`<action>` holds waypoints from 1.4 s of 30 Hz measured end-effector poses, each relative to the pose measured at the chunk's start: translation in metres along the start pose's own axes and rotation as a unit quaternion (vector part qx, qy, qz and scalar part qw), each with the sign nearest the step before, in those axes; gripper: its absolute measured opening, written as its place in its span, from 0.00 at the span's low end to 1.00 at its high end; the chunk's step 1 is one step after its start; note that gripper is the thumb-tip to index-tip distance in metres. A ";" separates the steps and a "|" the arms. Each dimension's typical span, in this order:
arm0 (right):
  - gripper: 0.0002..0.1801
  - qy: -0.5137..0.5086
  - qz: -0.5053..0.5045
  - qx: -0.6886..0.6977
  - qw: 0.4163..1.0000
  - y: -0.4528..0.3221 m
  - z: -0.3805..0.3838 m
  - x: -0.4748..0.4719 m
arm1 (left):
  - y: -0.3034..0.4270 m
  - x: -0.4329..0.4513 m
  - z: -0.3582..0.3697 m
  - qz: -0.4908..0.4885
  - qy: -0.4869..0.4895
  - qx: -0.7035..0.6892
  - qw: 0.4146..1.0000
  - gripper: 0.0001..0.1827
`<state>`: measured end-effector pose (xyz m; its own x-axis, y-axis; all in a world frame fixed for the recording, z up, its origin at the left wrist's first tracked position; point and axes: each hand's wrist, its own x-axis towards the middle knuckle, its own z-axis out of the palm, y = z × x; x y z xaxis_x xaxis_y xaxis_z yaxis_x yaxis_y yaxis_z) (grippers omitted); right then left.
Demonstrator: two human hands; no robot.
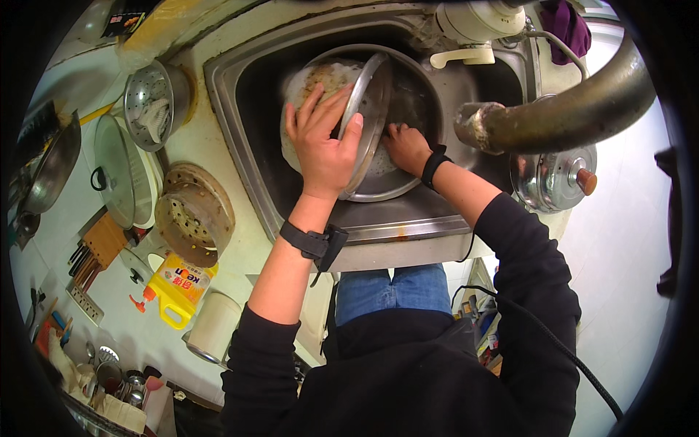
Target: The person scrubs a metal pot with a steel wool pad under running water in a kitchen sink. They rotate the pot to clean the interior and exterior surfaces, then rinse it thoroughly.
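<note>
A wide metal basin (438, 93) sits in the stainless steel sink (232, 128), with cloudy water in its bottom. A round metal vessel (377, 95) is tilted up on its side in the basin; suds and brown stains cover its outer face. My left hand (322, 136) grips this vessel, fingers spread over the sudsy outside and thumb at the rim. My right hand (408, 150) is down inside the basin, to the right of the vessel's rim. Its fingers are curled and partly out of sight, so whether they hold anything is unclear.
A thick metal pipe (557, 123) juts over the sink's right side, near a white faucet (464, 57). At right stands a lidded metal pot (557, 177). Left of the sink are a perforated metal strainer (147, 104), a perforated steamer (194, 218) and a yellow detergent bottle (180, 289).
</note>
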<state>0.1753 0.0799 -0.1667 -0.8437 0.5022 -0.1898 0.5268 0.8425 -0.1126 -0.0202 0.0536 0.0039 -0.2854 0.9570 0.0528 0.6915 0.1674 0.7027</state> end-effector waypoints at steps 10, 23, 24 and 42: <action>0.23 -0.015 -0.038 -0.044 0.998 0.010 0.006 -0.018 | -0.002 0.000 0.002 0.003 0.010 0.001 1.000 0.20; 0.25 -0.083 -0.074 0.106 0.988 0.007 0.000 -0.037 | 0.000 0.001 0.001 0.004 0.013 -0.003 1.000 0.18; 0.24 -0.076 -0.059 0.157 0.983 0.008 0.000 -0.037 | 0.000 0.001 0.001 0.004 0.013 -0.002 1.000 0.19; 0.28 0.049 0.221 0.488 0.843 -0.034 -0.030 0.010 | 0.000 0.001 0.001 0.002 0.018 -0.007 1.000 0.19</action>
<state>0.1460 0.0615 -0.1358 -0.5224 0.7790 -0.3469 0.5851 0.0316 -0.8103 -0.0195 0.0549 0.0030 -0.3064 0.9485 0.0801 0.6826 0.1603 0.7130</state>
